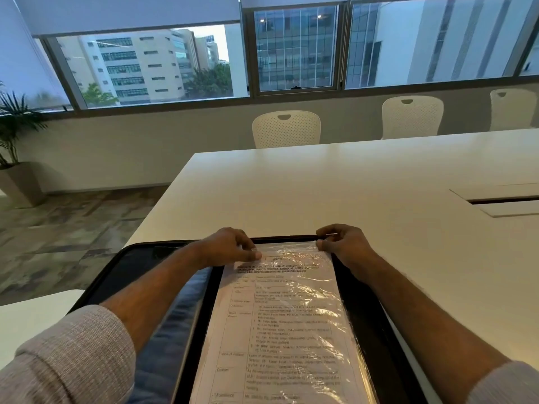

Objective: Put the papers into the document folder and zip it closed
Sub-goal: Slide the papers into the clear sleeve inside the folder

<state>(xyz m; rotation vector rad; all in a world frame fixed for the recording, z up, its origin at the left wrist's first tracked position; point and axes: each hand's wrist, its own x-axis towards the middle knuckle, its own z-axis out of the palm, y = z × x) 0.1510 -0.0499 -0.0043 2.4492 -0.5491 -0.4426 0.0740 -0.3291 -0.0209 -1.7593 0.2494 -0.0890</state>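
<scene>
Open on the white table: a black zip-around document folder, left flap folded out flat, right half holding the papers; printed sheets inside a crinkled clear plastic sleeve, lying lengthwise in that right half, far edge just short of the folder's far rim. Left hand resting on the sleeve's far left corner, fingertips pressed or pinched at the edge; right hand closed in a pinch at the far right corner (whether on plastic or on the folder rim, cannot tell); hands well apart, one per corner. Likely step: seating the papers square before closing. To do it well: keep both corners level and slide evenly; push flat rather than lift, since the plastic looks slippery and prone to buckling; check that no sleeve edge overhangs the zipper track, especially along the right side where the margin looks narrow; only then fold the left flap over. Zipper pull not visible; nothing zipped yet. Beyond the table: white chairs, windows, a potted plant.
</scene>
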